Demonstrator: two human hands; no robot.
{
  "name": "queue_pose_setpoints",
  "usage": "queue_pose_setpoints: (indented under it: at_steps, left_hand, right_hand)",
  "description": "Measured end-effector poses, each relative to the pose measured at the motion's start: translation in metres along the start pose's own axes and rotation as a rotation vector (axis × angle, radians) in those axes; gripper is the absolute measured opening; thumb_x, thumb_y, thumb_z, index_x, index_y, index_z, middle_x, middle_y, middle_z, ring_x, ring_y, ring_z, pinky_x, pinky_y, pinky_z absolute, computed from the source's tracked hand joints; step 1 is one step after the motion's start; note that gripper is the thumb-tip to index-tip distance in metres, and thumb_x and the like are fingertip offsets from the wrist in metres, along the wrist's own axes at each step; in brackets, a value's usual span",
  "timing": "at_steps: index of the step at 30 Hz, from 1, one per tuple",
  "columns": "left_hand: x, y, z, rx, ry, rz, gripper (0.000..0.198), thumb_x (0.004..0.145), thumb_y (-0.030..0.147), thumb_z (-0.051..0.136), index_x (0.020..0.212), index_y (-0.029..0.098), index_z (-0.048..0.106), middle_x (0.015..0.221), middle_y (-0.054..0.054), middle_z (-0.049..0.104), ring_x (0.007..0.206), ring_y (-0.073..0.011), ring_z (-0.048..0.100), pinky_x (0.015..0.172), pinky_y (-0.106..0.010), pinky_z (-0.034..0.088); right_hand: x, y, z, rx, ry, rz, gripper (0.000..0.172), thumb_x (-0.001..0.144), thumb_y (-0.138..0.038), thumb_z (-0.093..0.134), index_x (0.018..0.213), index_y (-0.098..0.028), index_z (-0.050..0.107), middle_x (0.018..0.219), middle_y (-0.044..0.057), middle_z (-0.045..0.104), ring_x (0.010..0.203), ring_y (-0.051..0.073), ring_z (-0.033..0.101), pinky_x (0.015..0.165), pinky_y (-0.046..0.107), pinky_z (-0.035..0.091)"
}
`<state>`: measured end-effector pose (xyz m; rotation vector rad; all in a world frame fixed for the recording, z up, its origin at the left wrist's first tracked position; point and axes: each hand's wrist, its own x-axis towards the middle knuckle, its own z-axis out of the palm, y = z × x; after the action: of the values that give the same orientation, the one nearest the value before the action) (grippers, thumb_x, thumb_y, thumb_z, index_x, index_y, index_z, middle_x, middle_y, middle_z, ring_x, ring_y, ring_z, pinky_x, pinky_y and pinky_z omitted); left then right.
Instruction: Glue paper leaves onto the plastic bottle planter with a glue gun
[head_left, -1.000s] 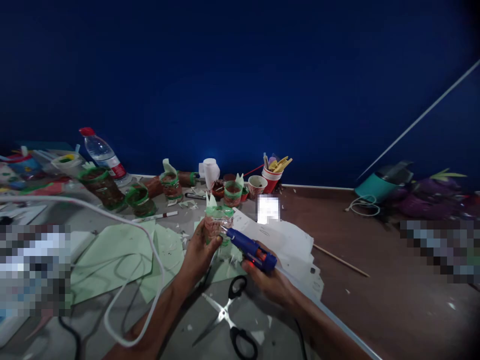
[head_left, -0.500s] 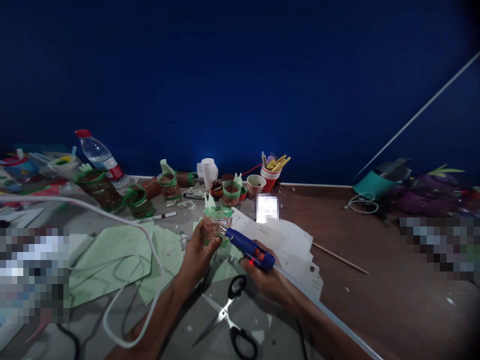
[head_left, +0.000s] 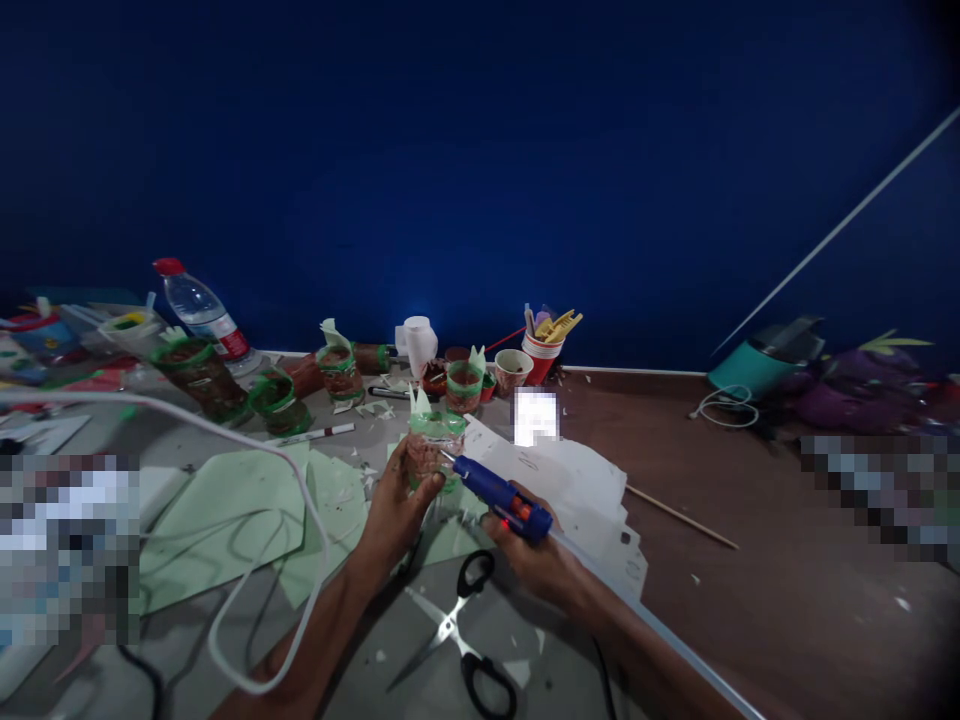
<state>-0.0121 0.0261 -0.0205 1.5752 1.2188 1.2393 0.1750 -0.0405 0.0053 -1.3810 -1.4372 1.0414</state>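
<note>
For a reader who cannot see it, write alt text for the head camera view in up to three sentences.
A left hand holds a small clear cup banded in green paper while the right hand aims a blue glue gun at its side. Open scissors lie on the grey table below, with green paper sheets to the left.

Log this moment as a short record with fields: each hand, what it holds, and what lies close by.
left hand: grip closed around a small clear cup with a green paper band
right hand: grip closed on a blue glue gun, nozzle at the cup's side
below hands: open scissors
left of hands: green paper sheets, white cable
behind: water bottle, red cup of tools
</note>
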Motion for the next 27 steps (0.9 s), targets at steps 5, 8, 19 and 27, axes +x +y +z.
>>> queue_pose_setpoints:
  at_steps: [5, 8, 19, 27]
  left_hand:
    - [0.001, -0.001, -0.001, 0.001, -0.017, 0.023, 0.060, 0.081, 0.038, 0.064, 0.134, 0.016, 0.047, 0.135, -0.015, 0.057, 0.127, -0.0295, 0.051, 0.110, -0.047, 0.034]
    - [0.001, 0.001, -0.001, 0.006, -0.009, 0.026, 0.059, 0.080, 0.040, 0.064, 0.132, 0.017, 0.048, 0.135, -0.014, 0.058, 0.128, -0.0297, 0.051, 0.110, -0.047, 0.034]
    - [-0.001, 0.001, 0.001, -0.018, -0.024, 0.001, 0.063, 0.080, 0.040, 0.064, 0.134, 0.016, 0.044, 0.135, -0.016, 0.057, 0.126, -0.0282, 0.052, 0.109, -0.044, 0.035]
    - [0.000, 0.001, -0.001, 0.024, -0.016, 0.028, 0.058, 0.081, 0.039, 0.063, 0.132, 0.016, 0.048, 0.132, -0.015, 0.059, 0.126, -0.0288, 0.052, 0.109, -0.045, 0.035]
  right_hand:
    - [-0.001, 0.004, 0.002, 0.001, 0.032, -0.022, 0.017, 0.079, -0.032, 0.058, 0.071, -0.021, 0.048, 0.061, -0.005, 0.044, 0.055, 0.011, 0.039, 0.051, 0.024, 0.036]
    - [0.000, 0.002, 0.001, -0.008, 0.020, -0.038, 0.017, 0.079, -0.031, 0.058, 0.070, -0.021, 0.048, 0.060, -0.005, 0.044, 0.055, 0.011, 0.038, 0.051, 0.024, 0.036]
    - [-0.002, -0.007, 0.003, -0.001, 0.048, -0.018, 0.015, 0.076, -0.030, 0.059, 0.069, -0.021, 0.049, 0.060, -0.004, 0.047, 0.054, 0.012, 0.042, 0.050, 0.024, 0.037]
    - [-0.002, -0.010, 0.000, -0.017, 0.030, 0.007, 0.018, 0.077, -0.032, 0.057, 0.068, -0.021, 0.046, 0.058, -0.005, 0.043, 0.054, 0.011, 0.038, 0.050, 0.024, 0.035]
